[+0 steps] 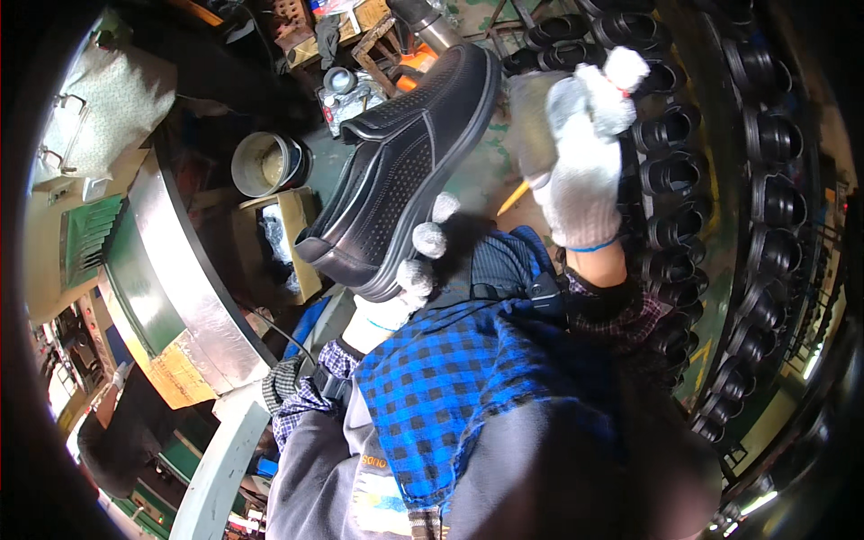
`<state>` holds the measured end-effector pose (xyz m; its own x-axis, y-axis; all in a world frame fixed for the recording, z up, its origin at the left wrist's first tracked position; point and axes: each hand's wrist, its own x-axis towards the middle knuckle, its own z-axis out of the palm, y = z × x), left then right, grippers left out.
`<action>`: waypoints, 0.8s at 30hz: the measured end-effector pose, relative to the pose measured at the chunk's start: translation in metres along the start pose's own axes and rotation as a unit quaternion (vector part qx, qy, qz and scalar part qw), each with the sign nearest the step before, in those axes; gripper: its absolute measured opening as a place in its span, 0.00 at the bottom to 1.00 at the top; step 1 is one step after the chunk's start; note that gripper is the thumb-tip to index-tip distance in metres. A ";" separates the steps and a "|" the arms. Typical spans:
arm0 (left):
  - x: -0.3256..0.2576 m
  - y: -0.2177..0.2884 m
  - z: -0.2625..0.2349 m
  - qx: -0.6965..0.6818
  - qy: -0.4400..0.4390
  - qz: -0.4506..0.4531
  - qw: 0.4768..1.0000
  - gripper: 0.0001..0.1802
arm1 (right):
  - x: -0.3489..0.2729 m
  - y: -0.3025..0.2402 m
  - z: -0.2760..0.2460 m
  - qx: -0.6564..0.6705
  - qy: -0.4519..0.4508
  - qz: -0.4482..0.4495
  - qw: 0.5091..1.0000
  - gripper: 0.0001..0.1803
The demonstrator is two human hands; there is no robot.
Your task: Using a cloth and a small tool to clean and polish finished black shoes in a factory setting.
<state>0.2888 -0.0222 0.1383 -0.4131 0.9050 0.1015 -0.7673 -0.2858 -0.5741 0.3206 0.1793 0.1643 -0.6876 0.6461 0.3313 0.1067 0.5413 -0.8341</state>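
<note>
My left hand (416, 274), in a white knit glove, grips a black slip-on shoe (405, 162) by its sole near the heel. The shoe is tilted, toe up and to the right, with small perforations along its side. To the right of the toe is my right hand (585, 153), also gloved, with its fingers curled. A flat greyish-yellow cloth-like pad (534, 130) lies against its inner side, apart from the shoe. Below the pad a thin yellow stick (514, 197) pokes out; whether the hand holds it cannot be made out.
Racks of black shoes (670, 171) line the right side. A white bucket (261, 165) stands at the left, near a cardboard box (306, 229). Further left is a metal-edged machine (184, 270). A metal nozzle (432, 29) hangs behind the shoe's toe. Another person (126, 423) is at the lower left.
</note>
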 end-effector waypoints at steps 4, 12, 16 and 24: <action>0.012 0.002 0.000 -0.004 -0.010 -0.019 1.000 0.39 | -0.013 -0.019 0.022 0.637 -0.124 0.204 0.733 0.18; 0.020 0.005 0.004 0.037 0.060 -0.029 0.997 0.40 | 0.004 -0.005 0.026 0.035 -0.158 -0.150 0.975 0.05; -0.001 0.033 0.006 0.528 0.160 0.020 0.834 0.35 | 0.030 0.029 -0.020 0.159 -0.094 0.036 0.982 0.09; -0.017 0.049 0.059 0.533 0.289 -0.020 0.795 0.50 | 0.022 0.069 -0.032 -0.228 -0.077 -0.217 0.946 0.27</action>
<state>0.2293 -0.0707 0.1565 -0.3201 0.8250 -0.4657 -0.8816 -0.0795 0.4652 0.3356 0.2480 0.1283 -0.8308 0.2420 0.5012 0.0641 0.9362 -0.3456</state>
